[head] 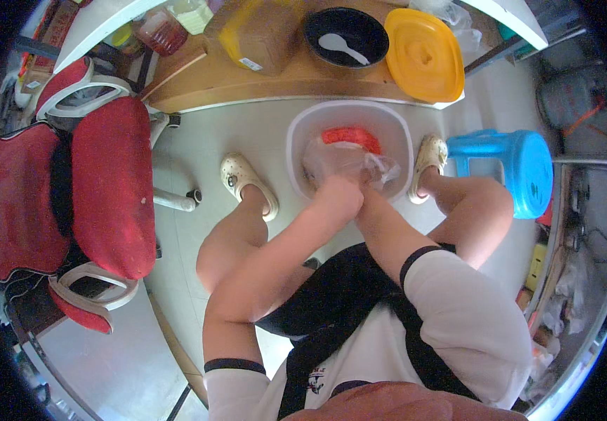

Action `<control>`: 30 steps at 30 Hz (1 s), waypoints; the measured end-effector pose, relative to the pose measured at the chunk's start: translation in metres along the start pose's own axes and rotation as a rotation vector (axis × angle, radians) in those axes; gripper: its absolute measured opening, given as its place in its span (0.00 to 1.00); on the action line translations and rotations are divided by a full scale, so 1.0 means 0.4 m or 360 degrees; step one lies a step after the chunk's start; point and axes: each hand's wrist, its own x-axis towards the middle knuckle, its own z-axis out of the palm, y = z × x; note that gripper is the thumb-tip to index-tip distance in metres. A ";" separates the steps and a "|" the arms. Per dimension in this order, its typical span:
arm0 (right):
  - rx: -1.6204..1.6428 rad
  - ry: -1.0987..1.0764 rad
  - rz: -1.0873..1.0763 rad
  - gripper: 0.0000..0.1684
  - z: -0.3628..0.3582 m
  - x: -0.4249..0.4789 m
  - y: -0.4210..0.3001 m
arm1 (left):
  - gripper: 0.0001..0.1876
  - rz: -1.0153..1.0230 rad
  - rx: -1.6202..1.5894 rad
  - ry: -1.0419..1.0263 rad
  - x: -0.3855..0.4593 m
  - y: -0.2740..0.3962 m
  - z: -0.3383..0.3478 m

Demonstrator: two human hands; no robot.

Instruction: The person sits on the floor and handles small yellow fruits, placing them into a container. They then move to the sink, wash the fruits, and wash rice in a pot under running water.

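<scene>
A translucent plastic tub (294, 152) stands on the floor between the feet. My left hand (337, 192) is at its near side, beside a clear plastic bag (343, 158) that lies low in the tub. The right forearm crosses close to the left one, and my right hand (369, 173) is largely hidden by the other hand and the bag. Bright red material (353, 137) shows at the bag's far side; its kind cannot be told. Whether the fingers grip the bag is not plain, as blur and overlap cover them.
A wooden shelf (293, 87) ahead holds a black bowl (345, 57) with a white spoon (343, 47), an orange plastic lid (424, 58) and jars. A blue plastic stool (530, 173) stands at right, a red office chair (114, 184) at left.
</scene>
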 end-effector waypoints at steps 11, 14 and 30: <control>0.0031 -0.0105 0.0003 0.17 0.023 0.035 0.009 | 0.06 0.0013 0.0050 0.0010 0.022 -0.030 0.005; 0.0057 -0.0148 0.0010 0.17 0.050 0.041 0.015 | 0.07 -0.0007 0.0094 -0.0032 0.021 -0.027 -0.021; 0.0902 -0.0548 0.0150 0.17 -0.013 0.038 0.031 | 0.11 -0.0303 0.0086 -0.0218 -0.007 -0.078 -0.032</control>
